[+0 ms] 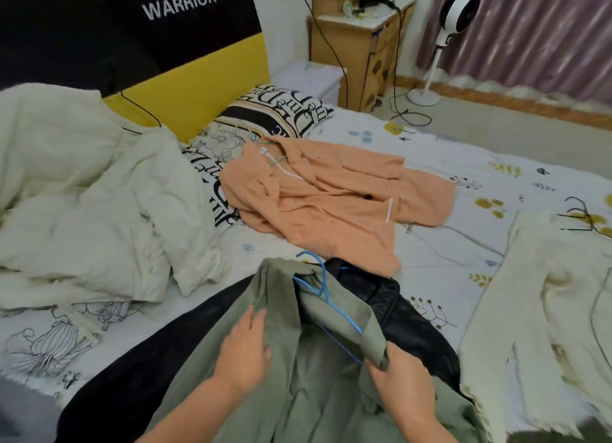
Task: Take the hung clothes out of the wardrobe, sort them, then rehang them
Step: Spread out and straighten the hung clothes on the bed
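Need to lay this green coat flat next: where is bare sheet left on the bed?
Bare sheet lies beyond the orange coat, towards the far edge, and a narrower strip between it and the cream garment. The left side is crowded with the rumpled duvet and pillows.

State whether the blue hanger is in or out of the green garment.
Partly in. The blue hanger has its hook sticking out at the collar, and its wire runs under the green garment.

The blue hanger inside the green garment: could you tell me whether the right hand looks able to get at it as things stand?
Probably yes. The right hand grips the green garment right beside the blue hanger, whose hook and arm lie exposed with nothing covering them.
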Motion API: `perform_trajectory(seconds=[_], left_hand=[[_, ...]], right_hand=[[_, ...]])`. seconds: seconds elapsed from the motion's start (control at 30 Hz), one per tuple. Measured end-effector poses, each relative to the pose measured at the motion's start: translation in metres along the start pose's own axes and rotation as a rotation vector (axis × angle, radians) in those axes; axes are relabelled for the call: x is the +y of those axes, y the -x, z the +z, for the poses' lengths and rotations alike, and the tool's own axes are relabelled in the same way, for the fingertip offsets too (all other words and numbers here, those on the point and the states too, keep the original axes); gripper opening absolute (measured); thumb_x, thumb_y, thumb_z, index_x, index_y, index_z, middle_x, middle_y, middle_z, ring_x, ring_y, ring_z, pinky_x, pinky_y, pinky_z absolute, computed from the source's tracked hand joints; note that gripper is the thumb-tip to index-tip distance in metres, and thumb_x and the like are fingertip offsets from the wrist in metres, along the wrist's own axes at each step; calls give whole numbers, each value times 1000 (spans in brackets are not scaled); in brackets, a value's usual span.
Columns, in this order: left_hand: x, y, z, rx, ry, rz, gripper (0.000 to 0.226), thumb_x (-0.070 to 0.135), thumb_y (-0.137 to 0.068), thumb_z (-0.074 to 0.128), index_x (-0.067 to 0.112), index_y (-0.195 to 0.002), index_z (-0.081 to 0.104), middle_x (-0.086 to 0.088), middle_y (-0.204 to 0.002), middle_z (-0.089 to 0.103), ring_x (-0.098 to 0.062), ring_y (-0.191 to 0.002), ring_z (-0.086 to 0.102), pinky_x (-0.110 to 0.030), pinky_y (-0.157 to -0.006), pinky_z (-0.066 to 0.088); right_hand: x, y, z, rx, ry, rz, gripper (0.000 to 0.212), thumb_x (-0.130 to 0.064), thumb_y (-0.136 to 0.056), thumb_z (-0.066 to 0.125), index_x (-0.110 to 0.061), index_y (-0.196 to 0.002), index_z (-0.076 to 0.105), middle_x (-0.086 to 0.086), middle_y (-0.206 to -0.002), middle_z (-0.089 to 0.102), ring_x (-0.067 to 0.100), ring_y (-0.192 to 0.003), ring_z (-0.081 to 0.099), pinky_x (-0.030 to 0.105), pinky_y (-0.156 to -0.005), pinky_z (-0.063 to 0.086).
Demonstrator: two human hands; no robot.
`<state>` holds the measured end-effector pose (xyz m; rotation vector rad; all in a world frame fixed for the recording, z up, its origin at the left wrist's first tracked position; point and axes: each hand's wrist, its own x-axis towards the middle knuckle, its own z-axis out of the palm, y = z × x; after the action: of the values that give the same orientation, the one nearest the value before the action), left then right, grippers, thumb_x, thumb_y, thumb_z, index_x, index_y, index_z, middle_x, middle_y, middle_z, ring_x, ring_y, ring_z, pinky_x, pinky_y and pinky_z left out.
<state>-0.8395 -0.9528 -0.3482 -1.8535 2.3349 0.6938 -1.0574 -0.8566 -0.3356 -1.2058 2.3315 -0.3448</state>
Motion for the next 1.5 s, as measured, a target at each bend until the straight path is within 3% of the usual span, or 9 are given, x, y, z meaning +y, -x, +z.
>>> perform_trajectory(seconds=[0.13, 0.3, 0.37, 0.57, 0.73, 0.87, 1.03, 1.2, 1.5], left_hand=[[11, 16, -68, 295, -1, 44, 70, 8, -91, 45, 14, -149, 7, -11, -157, -1, -26, -142, 18, -34, -111, 26], [-3, 41, -135, 499, -140, 228, 47, 1, -63, 77, 9, -108, 65, -14, -119, 63, -35, -118, 55, -60, -98, 35], [-3, 69, -163, 389, -159, 260, 20, 16, -80, 65, 13, -99, 62, -8, -105, 64, -26, -113, 55, -47, -107, 24], [-27, 156, -223, 576, -73, 609, 25, 31, -82, 56, 11, -67, 55, -9, -64, 60, -31, -60, 61, -28, -48, 38], [-37, 219, -261, 697, 49, 675, 54, 52, -78, 25, 14, -81, 64, -9, -75, 66, -34, -68, 60, -32, -54, 41], [-38, 263, -282, 771, 92, 724, 46, 50, -81, 40, 13, -83, 67, -7, -77, 65, -32, -67, 59, -29, -53, 37], [-22, 312, -301, 562, 73, 860, 22, 34, -81, 67, 28, -63, 55, 6, -65, 53, -16, -64, 47, -26, -52, 30], [1, 347, -305, 286, 39, 992, 48, 66, -61, 40, 28, -78, 64, 8, -78, 62, -14, -80, 55, -40, -76, 44], [64, 449, -247, -47, 22, 1103, 38, 62, -58, 46, 32, -77, 58, 14, -75, 59, -3, -72, 53, -32, -71, 45]], right_hand=[[-19, 43, -45, 93, -26, -114, 19, -40, -83, 60, -23, -78, 55, 0, -84, 66, 21, -88, 61, 33, -67, 41], [-47, 109, -100, 290, -101, -180, 24, -37, -78, 66, -15, -70, 59, 1, -66, 61, 22, -67, 55, 35, -59, 39], [-57, 139, -117, 350, -94, -185, 22, -34, -77, 69, -14, -71, 61, 2, -66, 63, 24, -68, 58, 35, -58, 41], [-83, 234, -149, 505, -167, -172, 28, -30, -76, 73, -13, -67, 52, 1, -64, 56, 23, -65, 53, 33, -54, 34], [-103, 309, -166, 604, -252, -237, 24, -28, -76, 73, -16, -76, 53, -2, -71, 57, 18, -69, 51, 29, -58, 36], [-104, 359, -180, 654, -308, -311, 22, -26, -80, 70, -34, -76, 51, -12, -72, 58, 13, -70, 52, 30, -60, 39], [-84, 419, -192, 753, -398, -250, 22, -23, -80, 70, -12, -72, 54, 4, -63, 56, 21, -63, 51, 41, -59, 41], [-52, 478, -198, 849, -434, -232, 28, -20, -80, 72, -7, -67, 50, 5, -57, 49, 13, -56, 42, 23, -51, 30], [43, 595, -206, 888, -400, -157, 16, -16, -79, 73, -7, -77, 59, 3, -66, 59, 8, -64, 49, 17, -55, 38]])
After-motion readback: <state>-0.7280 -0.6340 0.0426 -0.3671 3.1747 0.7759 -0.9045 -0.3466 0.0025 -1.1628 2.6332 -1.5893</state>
